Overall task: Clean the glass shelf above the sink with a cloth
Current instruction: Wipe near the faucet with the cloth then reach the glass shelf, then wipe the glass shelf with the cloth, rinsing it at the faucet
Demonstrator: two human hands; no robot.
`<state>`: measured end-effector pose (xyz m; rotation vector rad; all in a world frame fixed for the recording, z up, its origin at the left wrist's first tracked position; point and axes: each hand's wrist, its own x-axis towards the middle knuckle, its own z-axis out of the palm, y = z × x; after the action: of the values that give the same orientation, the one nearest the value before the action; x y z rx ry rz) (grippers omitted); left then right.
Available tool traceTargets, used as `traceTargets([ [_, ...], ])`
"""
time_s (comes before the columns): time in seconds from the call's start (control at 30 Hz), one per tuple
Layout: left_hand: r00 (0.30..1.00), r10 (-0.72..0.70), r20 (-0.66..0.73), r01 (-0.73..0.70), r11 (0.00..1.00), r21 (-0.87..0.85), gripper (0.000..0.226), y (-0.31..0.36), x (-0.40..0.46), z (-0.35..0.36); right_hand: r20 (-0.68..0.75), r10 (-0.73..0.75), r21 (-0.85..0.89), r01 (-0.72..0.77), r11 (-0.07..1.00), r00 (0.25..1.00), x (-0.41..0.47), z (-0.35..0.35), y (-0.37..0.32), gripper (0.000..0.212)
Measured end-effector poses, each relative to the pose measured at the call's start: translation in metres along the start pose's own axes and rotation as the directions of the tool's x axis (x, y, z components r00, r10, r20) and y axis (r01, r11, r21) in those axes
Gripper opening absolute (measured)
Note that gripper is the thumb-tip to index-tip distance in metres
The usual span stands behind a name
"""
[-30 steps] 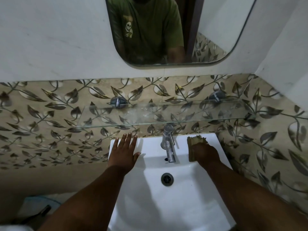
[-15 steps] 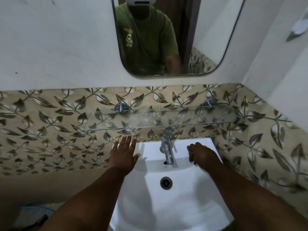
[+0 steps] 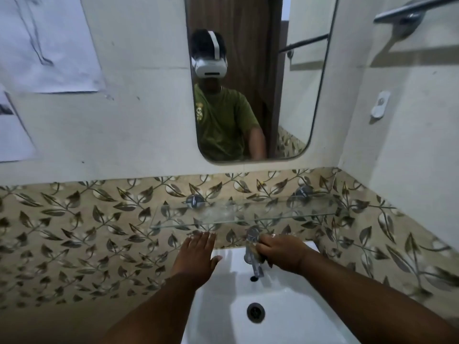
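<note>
The glass shelf (image 3: 248, 216) runs along the leaf-patterned tiles above the white sink (image 3: 285, 309), with whitish smears near its middle. My left hand (image 3: 196, 256) lies flat, fingers spread, on the sink's back left rim, below the shelf. My right hand (image 3: 283, 253) is closed around a brownish cloth (image 3: 257, 252), which shows only as a small bit at the fingers, right beside the chrome tap (image 3: 253, 254). Both hands are below the shelf and do not touch it.
A mirror (image 3: 250, 78) hangs on the white wall above the shelf. A metal towel bar (image 3: 412, 11) and a small white hook (image 3: 380, 106) sit on the right wall. Papers (image 3: 49, 43) are stuck to the wall at the upper left. The drain (image 3: 255, 312) is in the basin.
My right hand gathered the cloth from the sink's right rim and moved left to the tap. The view tilted upward, showing more mirror. My left hand stayed put.
</note>
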<state>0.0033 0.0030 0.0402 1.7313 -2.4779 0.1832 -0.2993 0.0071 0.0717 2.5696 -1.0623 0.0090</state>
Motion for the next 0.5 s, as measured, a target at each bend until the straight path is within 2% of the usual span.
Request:
traceTargets([
  [0.1,0.999,0.024,0.043,-0.024,0.999,0.022,0.081,-0.002,-0.008,-0.019,-0.069,-0.067,-0.029,0.065,0.997,0.995,0.023,-0.028,-0.006,0.025],
  [0.17,0.998,0.058,0.022,-0.059,0.997,0.048,0.073,-0.004,-0.015,-0.035,-0.105,-0.105,-0.048,0.101,0.994,0.989,0.036,-0.043,-0.008,0.022],
  [0.23,0.988,0.153,-0.012,-0.151,0.983,0.107,0.061,-0.005,-0.020,-0.047,-0.161,-0.115,-0.056,0.107,0.993,0.980,0.049,-0.053,-0.009,0.021],
  [0.33,0.935,0.320,-0.151,-0.293,0.939,0.180,0.050,-0.015,-0.021,-0.055,-0.239,-0.095,-0.037,0.089,0.995,0.966,0.071,-0.073,-0.013,0.022],
  [0.4,0.917,0.328,-0.225,-0.285,0.937,0.202,0.052,-0.025,-0.015,-0.066,-0.305,-0.101,-0.023,0.099,0.995,0.947,0.085,-0.089,-0.014,0.020],
  [0.5,0.948,0.196,-0.249,-0.148,0.969,0.196,0.062,-0.040,-0.011,-0.087,-0.366,-0.106,-0.016,0.107,0.994,0.925,0.099,-0.109,-0.013,0.017],
])
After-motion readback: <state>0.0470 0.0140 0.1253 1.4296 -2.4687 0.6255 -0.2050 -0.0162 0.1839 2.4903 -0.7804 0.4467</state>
